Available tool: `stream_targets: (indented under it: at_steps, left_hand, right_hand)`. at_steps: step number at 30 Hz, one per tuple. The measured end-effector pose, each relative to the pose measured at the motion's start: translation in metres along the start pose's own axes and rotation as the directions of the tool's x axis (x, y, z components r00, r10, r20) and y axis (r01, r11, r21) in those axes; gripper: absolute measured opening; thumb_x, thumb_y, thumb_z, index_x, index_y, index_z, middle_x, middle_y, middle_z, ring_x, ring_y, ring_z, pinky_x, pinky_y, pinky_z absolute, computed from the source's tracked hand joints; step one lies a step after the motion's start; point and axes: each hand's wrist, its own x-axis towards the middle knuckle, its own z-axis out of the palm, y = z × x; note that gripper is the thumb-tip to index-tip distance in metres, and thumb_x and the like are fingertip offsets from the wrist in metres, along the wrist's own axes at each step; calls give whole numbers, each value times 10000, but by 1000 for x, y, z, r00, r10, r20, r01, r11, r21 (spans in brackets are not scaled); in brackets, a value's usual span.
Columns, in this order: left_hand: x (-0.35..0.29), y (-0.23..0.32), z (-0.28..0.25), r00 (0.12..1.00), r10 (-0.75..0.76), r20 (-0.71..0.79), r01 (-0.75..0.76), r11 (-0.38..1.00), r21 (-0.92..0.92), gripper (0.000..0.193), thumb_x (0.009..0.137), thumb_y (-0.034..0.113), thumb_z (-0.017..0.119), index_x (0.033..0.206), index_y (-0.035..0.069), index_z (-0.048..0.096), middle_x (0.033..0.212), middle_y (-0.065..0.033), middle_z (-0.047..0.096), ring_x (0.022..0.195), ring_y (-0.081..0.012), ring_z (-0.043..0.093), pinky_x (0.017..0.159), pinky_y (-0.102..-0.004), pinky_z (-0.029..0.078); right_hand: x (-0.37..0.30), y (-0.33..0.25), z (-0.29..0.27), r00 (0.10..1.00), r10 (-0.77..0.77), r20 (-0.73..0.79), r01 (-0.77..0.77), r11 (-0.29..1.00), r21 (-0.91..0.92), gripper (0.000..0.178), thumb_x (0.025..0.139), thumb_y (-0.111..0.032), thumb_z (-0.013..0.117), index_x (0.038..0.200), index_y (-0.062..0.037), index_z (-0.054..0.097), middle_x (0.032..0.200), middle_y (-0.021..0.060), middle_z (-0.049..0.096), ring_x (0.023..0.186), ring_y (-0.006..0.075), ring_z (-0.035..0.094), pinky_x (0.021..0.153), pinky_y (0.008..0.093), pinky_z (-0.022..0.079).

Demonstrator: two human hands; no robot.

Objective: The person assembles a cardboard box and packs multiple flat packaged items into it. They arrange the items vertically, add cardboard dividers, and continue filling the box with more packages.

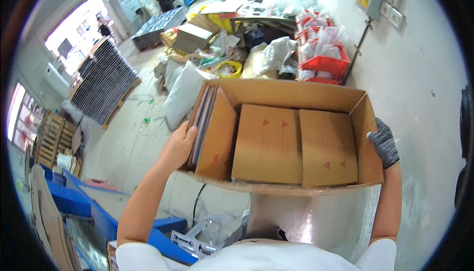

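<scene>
An open cardboard box [291, 92] is held up in front of me between both hands. My left hand [178, 146], bare, grips its left end, with the thumb over the edge. At the right end, my right hand [384, 144] wears a grey knit glove and is closed on the box wall, its fingers partly hidden. Two brown cartons with small red triangles, a wider one [268, 145] and a narrower one [328, 147], lie side by side inside. Several thin flat panels [201, 127] stand upright along the box's left end.
Ahead lie plastic sacks [183, 93] and a yellow-rimmed container [229, 68]. Red bins [323, 63] with plastic bags line the right wall [424, 68]. A stack of dark sheets [103, 81] stands on a pallet at left. Blue framework [69, 199] is at lower left. People stand far back.
</scene>
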Motion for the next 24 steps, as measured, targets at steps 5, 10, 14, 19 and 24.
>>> stream_targets:
  at_steps: [5, 10, 14, 19, 24]
  left_hand:
    - [-12, 8, -1, 998, -50, -29, 46, 991, -128, 477, 978, 349, 476, 1247, -43, 519, 1145, -201, 631, 1086, -276, 585, 937, -364, 429]
    - [-78, 5, -14, 920, 13, -391, -85, 982, -168, 363, 963, 245, 538, 1230, 0, 555, 1151, -117, 627, 1052, -185, 598, 898, -312, 460]
    - [-197, 20, -29, 913, 3, -408, -41, 995, -85, 294, 955, 151, 539, 1224, 37, 571, 1151, -89, 623, 1014, -167, 633, 875, -281, 470]
    - [-360, 54, -14, 878, -139, -457, 221, 967, 129, 211, 932, 96, 550, 1102, -1, 628, 1058, -129, 656, 958, -200, 647, 864, -310, 479]
    - [-476, 68, 12, 846, -191, -497, 312, 935, 171, 234, 868, 74, 589, 1080, -16, 627, 1008, -167, 650, 925, -294, 645, 832, -350, 494]
  right_hand:
    - [4, 16, 1, 1000, -11, 21, 11, 1000, 19, 475, 807, -20, 564, 1277, 39, 526, 1095, 119, 649, 965, 197, 597, 891, 306, 473]
    - [16, 47, -1, 998, -33, 61, 17, 969, 246, 453, 827, -76, 559, 1265, 37, 538, 1065, 107, 649, 919, 189, 584, 867, 317, 475]
    - [26, 43, -2, 993, -114, 33, 112, 993, 32, 430, 827, -98, 551, 1234, 42, 562, 1047, 118, 656, 898, 201, 589, 859, 318, 473]
    - [41, 54, 5, 983, -184, 25, 185, 981, -54, 406, 820, -133, 530, 1188, 28, 591, 995, 106, 657, 867, 206, 584, 832, 336, 476]
    - [57, 57, 6, 964, -264, 23, 261, 933, -246, 386, 827, -200, 517, 1145, 1, 601, 1001, 205, 655, 907, 327, 606, 829, 386, 476]
